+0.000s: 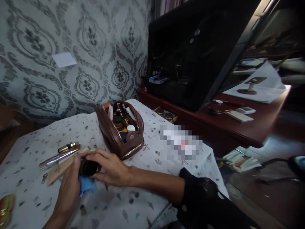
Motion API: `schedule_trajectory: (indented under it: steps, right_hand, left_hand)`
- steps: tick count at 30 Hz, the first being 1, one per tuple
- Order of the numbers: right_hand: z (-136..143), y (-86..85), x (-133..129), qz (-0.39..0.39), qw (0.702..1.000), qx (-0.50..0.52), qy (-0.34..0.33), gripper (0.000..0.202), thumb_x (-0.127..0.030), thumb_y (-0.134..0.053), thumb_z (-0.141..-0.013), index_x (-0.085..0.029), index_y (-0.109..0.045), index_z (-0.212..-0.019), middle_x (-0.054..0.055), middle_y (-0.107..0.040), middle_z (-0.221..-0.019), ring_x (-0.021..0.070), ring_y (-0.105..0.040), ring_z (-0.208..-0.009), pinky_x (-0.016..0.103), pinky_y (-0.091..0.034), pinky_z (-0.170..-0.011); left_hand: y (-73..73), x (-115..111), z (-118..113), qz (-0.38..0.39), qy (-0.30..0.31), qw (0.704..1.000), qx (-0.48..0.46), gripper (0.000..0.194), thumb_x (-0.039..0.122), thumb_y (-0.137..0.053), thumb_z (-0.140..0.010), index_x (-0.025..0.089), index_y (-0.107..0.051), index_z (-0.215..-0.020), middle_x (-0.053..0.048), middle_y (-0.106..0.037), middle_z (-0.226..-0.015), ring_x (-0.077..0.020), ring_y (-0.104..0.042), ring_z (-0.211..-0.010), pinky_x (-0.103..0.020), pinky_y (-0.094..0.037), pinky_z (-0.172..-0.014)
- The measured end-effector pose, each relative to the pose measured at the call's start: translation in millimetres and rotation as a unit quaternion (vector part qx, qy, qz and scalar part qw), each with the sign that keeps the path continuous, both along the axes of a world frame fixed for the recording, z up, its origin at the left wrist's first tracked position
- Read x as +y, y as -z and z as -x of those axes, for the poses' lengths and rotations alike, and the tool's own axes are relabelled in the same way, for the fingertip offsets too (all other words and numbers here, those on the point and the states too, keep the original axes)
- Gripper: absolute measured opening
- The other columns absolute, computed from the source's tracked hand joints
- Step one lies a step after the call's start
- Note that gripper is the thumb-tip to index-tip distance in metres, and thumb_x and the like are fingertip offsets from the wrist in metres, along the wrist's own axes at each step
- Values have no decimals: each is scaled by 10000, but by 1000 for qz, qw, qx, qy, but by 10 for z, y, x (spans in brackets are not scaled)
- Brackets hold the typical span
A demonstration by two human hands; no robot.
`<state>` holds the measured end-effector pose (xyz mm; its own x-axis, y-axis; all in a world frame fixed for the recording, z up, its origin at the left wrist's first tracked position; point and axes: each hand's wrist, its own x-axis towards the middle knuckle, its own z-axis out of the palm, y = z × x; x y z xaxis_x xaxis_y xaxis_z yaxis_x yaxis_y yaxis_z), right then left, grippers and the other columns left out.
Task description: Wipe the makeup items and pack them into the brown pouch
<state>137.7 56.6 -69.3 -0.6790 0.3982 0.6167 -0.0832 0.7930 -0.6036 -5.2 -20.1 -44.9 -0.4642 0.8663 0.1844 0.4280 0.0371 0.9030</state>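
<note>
Two hands hold a dark round container (89, 167) above the near tabletop: the right hand (111, 168) curls half-closed around it, the left hand (69, 182) presses nearly straight against its side. It is probably light, stiff and slippery, best gripped by its sides. Blue cloth (87, 185) shows just below; beyond stands an open brown bag (113, 143).

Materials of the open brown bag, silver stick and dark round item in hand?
Brown bag: leather or faux leather; smooth, soft sheen. Silver stick: metal or metallised plastic; bright, shiny streaks. Dark round item: plastic or glass, perhaps; too shadowed to tell finish.
</note>
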Motion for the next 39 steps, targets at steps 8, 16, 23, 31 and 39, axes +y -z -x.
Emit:
schedule_trajectory:
  steps: [8, 16, 23, 31, 39]
  right_hand:
    - [-386, -731, 199, -36, 998, 35, 31, 407, -203, -642, -919, -218, -531, -1311, 77, -595, -1222, 186, -614, -1114, 313, -526, -964]
    - [-656, -1031, 583, 13, 995, 78, 58, 400, -163, -732, -801, -216, -619, -1181, 24, -655, -1098, 162, -634, -931, 292, -549, -816]
    - [-870, -1120, 941, 110, 985, 77, 108, 389, -187, -734, -753, -181, -625, -1127, -5, -625, -962, 104, -586, -739, 232, -503, -670]
    - [-898, -1229, 1136, -84, 932, -253, 246, 388, -150, -762, -754, -136, -677, -1133, 77, -693, -1005, 204, -642, -907, 272, -460, -768]
    - [-586, -1307, 1234, -182, 824, -491, 216, 280, -175, -715, -809, -130, -717, -1085, 149, -739, -1046, 306, -697, -1007, 311, -481, -746]
  left_hand:
    - [-541, 405, -192, -72, 74, 994, 29, 621, 667, -351, -956, 175, -706, -1088, -86, -732, -1097, -262, -656, -1082, -363, -516, -979]
    - [-826, 892, -435, -176, 177, 965, 76, 572, 610, -360, -990, 155, -697, -1066, -51, -726, -1003, -207, -657, -975, -291, -508, -872]
    - [-868, 953, -410, -182, 184, 912, 319, 377, 389, -385, -1029, 174, -674, -1139, -64, -713, -1063, -207, -638, -995, -326, -485, -896]
    - [-511, 877, -242, -227, 211, 835, 455, 267, 212, -468, -1004, 192, -663, -1186, -66, -717, -1198, -223, -598, -1198, -393, -491, -1037]
    - [-480, 873, -219, -253, 219, 821, 463, 272, 157, -484, -994, 165, -624, -1227, -87, -706, -1212, -218, -588, -1217, -396, -511, -1048]
